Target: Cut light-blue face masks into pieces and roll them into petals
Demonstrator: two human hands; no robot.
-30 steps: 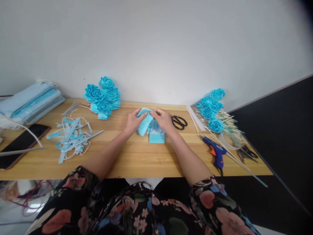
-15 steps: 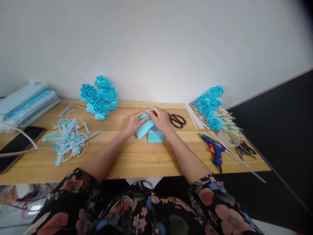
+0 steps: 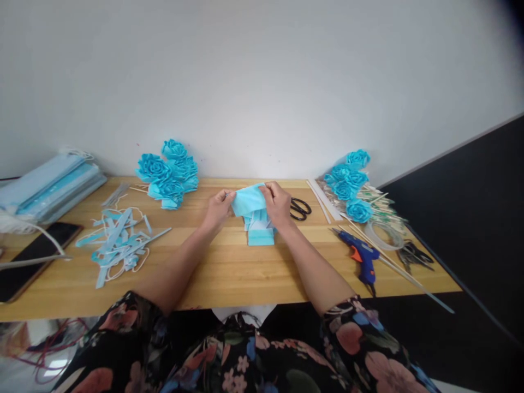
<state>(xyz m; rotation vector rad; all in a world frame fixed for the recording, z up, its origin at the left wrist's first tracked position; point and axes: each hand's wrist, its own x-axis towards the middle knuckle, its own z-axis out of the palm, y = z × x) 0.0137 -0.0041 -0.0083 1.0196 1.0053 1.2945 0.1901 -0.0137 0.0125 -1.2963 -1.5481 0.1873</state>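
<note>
Left hand (image 3: 216,206) and right hand (image 3: 278,203) each pinch edge of blue mask piece (image 3: 248,201), spread taut between them. Cut stack (image 3: 261,236) just below hands, on tabletop (image 3: 229,273). Step looks like spreading the piece; further shaping calls for even pinch.

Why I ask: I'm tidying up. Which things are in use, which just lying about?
In use: blue sheet, held by left hand and right hand; folded blue stack under it.
Lying about: scissors, glue gun, blue roses, cut strips, phone, mask pile.

No readable text, label or number anywhere.
</note>
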